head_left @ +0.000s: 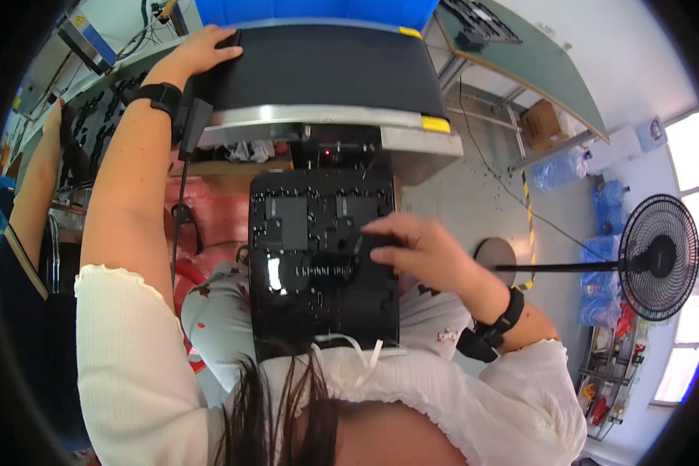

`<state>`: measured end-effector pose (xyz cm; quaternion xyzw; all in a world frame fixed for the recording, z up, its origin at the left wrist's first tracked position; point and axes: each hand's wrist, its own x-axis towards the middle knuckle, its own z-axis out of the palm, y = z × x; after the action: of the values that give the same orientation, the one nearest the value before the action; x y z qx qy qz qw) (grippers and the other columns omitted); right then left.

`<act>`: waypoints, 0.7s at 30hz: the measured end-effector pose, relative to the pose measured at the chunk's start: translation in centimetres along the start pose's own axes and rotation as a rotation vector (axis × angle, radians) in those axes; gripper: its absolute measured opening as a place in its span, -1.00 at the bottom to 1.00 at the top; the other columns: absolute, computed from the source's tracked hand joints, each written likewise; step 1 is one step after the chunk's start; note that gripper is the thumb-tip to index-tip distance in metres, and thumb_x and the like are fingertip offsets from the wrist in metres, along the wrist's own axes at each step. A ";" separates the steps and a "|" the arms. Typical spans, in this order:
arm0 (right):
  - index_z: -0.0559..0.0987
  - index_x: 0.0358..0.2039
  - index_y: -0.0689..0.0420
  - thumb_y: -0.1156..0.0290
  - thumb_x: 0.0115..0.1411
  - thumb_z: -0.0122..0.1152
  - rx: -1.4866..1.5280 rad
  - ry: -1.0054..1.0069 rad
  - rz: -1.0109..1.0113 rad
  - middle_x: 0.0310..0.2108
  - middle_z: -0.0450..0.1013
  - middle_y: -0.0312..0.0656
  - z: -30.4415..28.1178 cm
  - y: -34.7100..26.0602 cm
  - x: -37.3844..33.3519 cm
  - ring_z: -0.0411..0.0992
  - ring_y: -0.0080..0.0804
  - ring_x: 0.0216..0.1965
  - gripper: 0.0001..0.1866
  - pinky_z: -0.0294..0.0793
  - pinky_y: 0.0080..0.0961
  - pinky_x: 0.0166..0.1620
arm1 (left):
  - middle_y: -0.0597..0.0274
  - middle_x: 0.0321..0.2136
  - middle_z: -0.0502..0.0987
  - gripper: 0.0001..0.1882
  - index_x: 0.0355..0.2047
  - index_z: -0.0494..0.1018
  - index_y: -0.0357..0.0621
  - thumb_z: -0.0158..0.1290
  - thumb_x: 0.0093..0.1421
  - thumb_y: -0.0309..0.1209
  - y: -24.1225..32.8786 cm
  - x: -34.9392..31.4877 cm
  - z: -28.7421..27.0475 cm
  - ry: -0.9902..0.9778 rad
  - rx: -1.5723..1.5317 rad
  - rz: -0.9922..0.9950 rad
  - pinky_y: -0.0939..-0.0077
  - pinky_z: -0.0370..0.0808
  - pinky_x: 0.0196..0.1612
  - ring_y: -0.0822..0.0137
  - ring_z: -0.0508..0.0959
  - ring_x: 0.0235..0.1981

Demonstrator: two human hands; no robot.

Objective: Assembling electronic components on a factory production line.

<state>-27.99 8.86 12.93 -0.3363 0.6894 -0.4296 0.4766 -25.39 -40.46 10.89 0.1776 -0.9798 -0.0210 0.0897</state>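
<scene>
My left arm stretches forward to the black conveyor belt [326,70]. There my left hand [206,53] has thumb and fingers closed around a small black part [237,36], whose shape is hard to make out against the dark belt. A black tray [326,314] lies across my lap, its far end below the conveyor's edge. Flat black panels and several small black pieces [287,221] cover it. Over the tray's right side, my right hand [415,245] pinches a dark piece [360,245] between thumb and fingers; its outline blends into the parts beneath.
To the left, another person's forearm [35,182] reaches over dark parts [101,116] along the line. A blue bin [318,11] stands behind the conveyor. On the right are a green table [536,66], a black fan [660,252], its round base [495,256] and large water bottles [559,171].
</scene>
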 end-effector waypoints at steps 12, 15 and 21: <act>0.48 -0.04 0.13 0.29 -0.01 0.29 -0.961 0.337 -0.547 0.03 0.31 -0.20 6.2 7.6 -6.2 0.29 -0.11 -0.04 -0.51 0.25 -0.13 0.06 | 0.04 -0.20 0.34 -0.31 -0.05 0.40 -0.17 0.30 -0.18 -0.09 21.7 -22.2 -5.5 0.207 -0.348 0.272 0.22 0.31 -0.04 0.02 0.37 -0.11; 0.51 -0.07 0.10 0.24 0.01 0.27 -1.059 0.249 -0.721 0.08 0.31 -0.25 6.8 8.7 -7.3 0.23 -0.16 0.13 -0.55 0.08 0.02 0.18 | 0.08 -0.17 0.30 -0.23 -0.03 0.39 -0.15 0.33 -0.27 -0.07 24.2 -29.4 -5.0 0.019 -0.331 0.332 0.19 0.26 -0.04 0.02 0.32 -0.13; 0.57 -0.17 0.14 0.35 0.04 0.23 -1.204 0.301 -0.643 0.02 0.37 -0.28 7.4 8.1 -8.9 0.22 -0.27 0.17 -0.69 0.02 0.08 0.21 | 0.00 0.01 0.26 -0.24 0.06 0.35 -0.13 0.25 -0.14 -0.05 26.3 -37.3 -1.3 -0.070 -0.320 0.272 0.05 0.21 0.05 -0.04 0.28 0.02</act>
<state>-18.54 17.93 7.49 -0.6660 0.7324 -0.1345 -0.0438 0.12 -2.73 7.76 0.0264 -0.9814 -0.1700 0.0848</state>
